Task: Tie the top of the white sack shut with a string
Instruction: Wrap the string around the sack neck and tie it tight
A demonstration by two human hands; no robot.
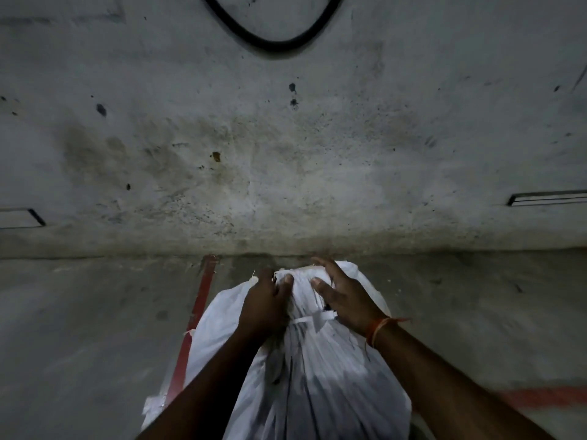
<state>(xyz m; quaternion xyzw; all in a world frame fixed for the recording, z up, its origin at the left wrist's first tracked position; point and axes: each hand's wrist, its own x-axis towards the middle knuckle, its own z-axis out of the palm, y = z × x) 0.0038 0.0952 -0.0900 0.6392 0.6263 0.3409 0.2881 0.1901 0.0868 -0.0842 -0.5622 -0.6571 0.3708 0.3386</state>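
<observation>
A full white sack [317, 376] stands on the floor right below me, its top bunched into a neck. A flat white string [309, 320] crosses that neck from side to side. My left hand [265, 304] is closed around the left side of the gathered neck, thumb on top of the cloth. My right hand [343, 296] rests on the right side of the bunched top with its fingers spread, and its palm hides the right end of the string. An orange thread band circles my right wrist.
The sack stands against a stained grey concrete wall [286, 138]. A black cable [273, 42] loops on the wall up high. A red painted line [197, 319] runs along the floor left of the sack, and another red mark [546, 396] shows at the right.
</observation>
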